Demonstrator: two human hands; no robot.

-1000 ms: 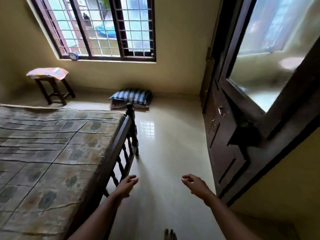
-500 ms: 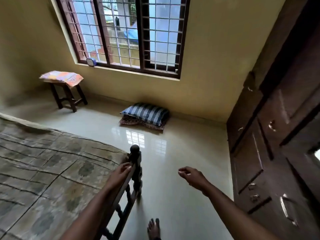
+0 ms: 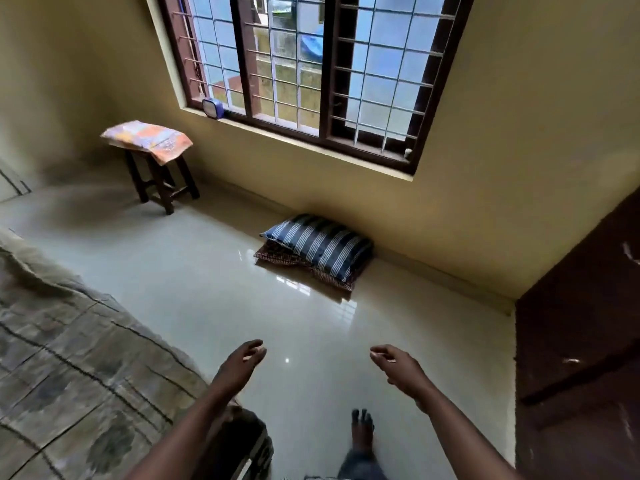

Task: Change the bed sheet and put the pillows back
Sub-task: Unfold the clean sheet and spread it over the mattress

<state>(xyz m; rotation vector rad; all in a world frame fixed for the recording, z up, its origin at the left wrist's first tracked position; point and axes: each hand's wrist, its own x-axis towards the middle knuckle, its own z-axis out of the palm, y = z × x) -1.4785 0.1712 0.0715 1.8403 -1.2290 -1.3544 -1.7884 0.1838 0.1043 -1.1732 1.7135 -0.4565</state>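
While the pillows (image 3: 318,245) lie stacked at the floor's (image 3: 207,289) far edge below the window (image 3: 304,64), the left hand (image 3: 242,363) and right hand (image 3: 398,368), each grip slack and empty, should probably take the folded sheet (image 3: 149,138) from the stool (image 3: 162,183) first, keeping it folded.
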